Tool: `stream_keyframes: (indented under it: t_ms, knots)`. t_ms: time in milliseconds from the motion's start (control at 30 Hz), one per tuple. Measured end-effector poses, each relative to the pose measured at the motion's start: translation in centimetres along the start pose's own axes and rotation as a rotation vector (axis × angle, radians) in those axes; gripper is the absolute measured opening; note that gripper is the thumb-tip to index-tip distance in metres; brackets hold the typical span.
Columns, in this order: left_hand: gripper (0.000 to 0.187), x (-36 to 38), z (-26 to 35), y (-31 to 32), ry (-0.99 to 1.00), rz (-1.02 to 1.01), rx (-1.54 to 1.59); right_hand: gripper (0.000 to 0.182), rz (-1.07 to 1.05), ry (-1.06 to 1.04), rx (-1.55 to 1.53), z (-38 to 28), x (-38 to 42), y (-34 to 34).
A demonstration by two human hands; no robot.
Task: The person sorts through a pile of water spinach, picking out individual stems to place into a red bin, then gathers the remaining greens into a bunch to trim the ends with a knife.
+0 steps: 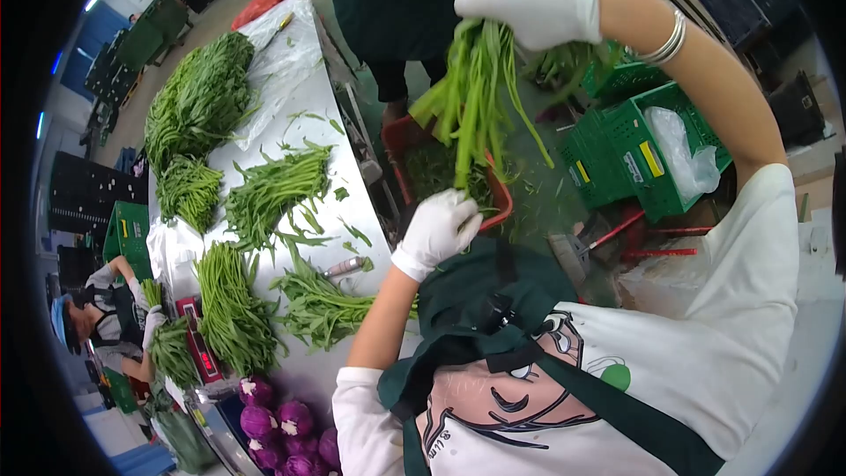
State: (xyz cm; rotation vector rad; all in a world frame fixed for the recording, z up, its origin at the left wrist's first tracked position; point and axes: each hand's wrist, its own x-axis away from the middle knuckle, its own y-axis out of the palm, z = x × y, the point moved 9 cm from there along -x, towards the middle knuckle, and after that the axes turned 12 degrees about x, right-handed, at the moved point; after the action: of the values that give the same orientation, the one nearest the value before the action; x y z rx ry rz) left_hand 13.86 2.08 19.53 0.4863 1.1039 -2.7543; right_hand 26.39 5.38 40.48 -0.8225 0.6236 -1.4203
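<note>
My right hand (538,0), in a white glove, is raised at the top and closed round a bunch of long green stems (471,92), which hangs down. White-gloved too, my left hand (436,234) is lower, its fingers closed on the bunch's bottom end. Behind the bunch is a red bin (500,203) with loose green leaves in it. On the metal table (330,181) to the left lie several piles of leafy greens (278,189). One pile (322,304) is close to my left forearm, beside a knife-like tool (346,267).
A co-worker in a dark apron (392,0) stands beyond the red bin. Another person (110,317) handles greens by a red scale (201,344). Purple vegetables (295,419) lie at the bottom. Green crates (630,159) and a red-handled tool (612,229) are on the right.
</note>
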Motion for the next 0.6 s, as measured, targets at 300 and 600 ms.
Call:
stream_keyframes:
  t_ms: [300,600]
  knots:
    - [0.034,-2.6,-3.6,-0.3,-0.488,0.499,1.753,0.029,0.376,0.042,-0.245,0.5,1.5,-1.8]
    - [0.021,-1.0,3.0,-4.2,0.208,0.076,2.917,0.029,0.471,0.080,-0.157,1.1,1.6,0.3]
